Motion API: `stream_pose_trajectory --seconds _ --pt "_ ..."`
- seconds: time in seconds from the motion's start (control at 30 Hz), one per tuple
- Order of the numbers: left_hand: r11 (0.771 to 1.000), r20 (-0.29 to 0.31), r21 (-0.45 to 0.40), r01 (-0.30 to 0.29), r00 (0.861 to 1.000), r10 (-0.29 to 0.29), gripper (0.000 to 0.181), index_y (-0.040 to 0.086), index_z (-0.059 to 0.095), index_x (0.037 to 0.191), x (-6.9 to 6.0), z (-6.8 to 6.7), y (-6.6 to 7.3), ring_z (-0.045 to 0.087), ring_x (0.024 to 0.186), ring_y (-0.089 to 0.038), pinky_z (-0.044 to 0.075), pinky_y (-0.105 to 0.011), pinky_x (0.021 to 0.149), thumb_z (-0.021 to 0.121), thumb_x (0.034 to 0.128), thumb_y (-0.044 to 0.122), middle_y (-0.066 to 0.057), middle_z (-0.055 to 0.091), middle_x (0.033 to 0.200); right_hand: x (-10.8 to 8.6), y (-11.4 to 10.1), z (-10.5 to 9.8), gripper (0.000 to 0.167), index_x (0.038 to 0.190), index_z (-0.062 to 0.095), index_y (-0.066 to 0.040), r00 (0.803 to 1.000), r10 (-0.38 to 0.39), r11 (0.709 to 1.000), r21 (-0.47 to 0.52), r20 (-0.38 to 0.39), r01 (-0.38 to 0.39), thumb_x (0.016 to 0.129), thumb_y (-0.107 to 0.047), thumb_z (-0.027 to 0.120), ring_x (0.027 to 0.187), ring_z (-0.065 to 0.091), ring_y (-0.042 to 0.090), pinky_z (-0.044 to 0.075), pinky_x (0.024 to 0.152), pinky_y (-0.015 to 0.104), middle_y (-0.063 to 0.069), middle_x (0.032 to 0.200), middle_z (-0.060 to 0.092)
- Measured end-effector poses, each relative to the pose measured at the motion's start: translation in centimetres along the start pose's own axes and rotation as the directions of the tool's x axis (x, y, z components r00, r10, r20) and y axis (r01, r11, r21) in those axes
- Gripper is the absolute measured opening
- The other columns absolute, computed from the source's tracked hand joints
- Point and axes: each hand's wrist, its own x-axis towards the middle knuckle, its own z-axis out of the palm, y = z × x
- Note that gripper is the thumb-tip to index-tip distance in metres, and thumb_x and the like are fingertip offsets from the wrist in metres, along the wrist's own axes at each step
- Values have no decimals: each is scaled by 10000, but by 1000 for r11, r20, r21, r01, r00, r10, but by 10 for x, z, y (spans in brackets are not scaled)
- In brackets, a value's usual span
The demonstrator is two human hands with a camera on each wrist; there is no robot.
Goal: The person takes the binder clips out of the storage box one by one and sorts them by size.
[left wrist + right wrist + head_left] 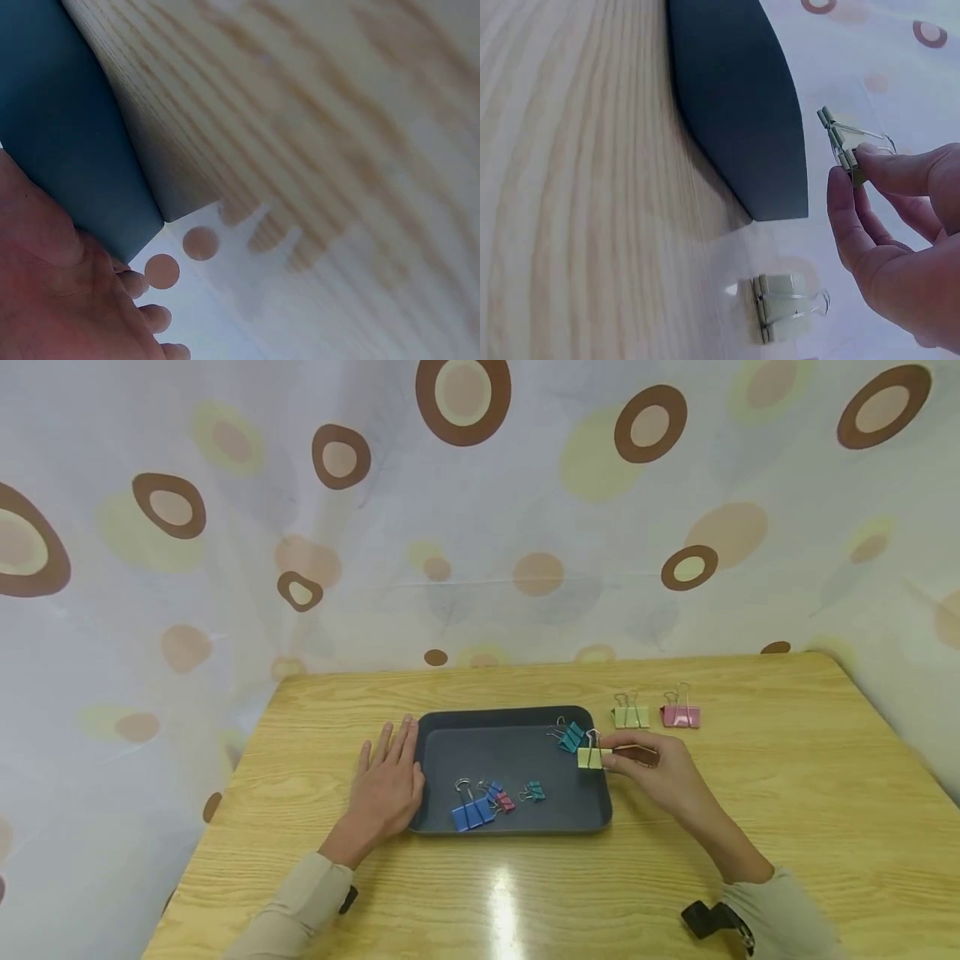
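My right hand (660,772) pinches a yellow binder clip (590,758) between thumb and fingers, over the right edge of the dark grey tray (487,747). In the right wrist view the same clip (844,142) shows side-on, above the tray wall (742,97). My left hand (386,789) lies with its fingers straight along the tray's left rim. Inside the tray are a large blue binder clip (472,814), a small blue clip (493,790), a small pink clip (504,802), a small teal clip (535,791) and a larger teal clip (572,737).
To the right of the tray, a pale green binder clip (631,717) and a pink binder clip (681,717) stand on the wooden table (787,777). Behind the table hangs a patterned cloth (480,527) with brown rings.
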Motion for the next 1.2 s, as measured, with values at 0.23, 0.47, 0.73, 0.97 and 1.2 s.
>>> stream_pose_trajectory --seconds 0.23,0.47,0.73,0.97,1.2 --pt "1000 -1 6 2 1000 -2 643 47 122 1652 0 1 1 115 1566 -359 117 -602 1224 366 1089 242 -94 127 1715 -11 8 -22 225 1154 744 7 999 -31 999 -30 -34 30 950 -87 739 980 705 65 546 838 173 150 1135 729" --pt "1000 -7 16 -2 1000 2 639 41 137 1649 1 1 2 118 1566 -357 126 -605 1222 365 1087 239 -98 135 1713 -19 18 -44 254 1161 731 40 997 -10 998 -59 -74 5 964 -121 733 989 698 9 555 807 173 13 1112 737" --pt "1000 -10 8 -8 1000 8 640 36 139 1648 -1 -2 1 139 1560 -369 132 -609 1219 372 1085 233 -104 143 1711 -27 37 -67 278 1180 712 63 994 43 998 -49 -98 -48 971 -121 723 924 718 4 578 770 211 -21 1060 752" --pt "1000 -29 6 -15 999 15 638 30 156 1645 -1 -2 0 155 1557 -369 141 -613 1216 384 1084 233 -111 161 1707 -31 51 -91 297 1185 713 51 991 95 991 -90 -97 -104 981 -166 718 913 713 -27 570 757 193 -77 1061 745" --pt "1000 -27 1 -19 999 19 638 29 153 1645 0 -2 2 157 1557 -371 142 -616 1215 385 1084 226 -110 161 1706 -28 63 -106 300 1155 710 80 991 113 987 -107 -78 -121 979 -163 721 933 687 -67 574 743 196 -114 1050 719"
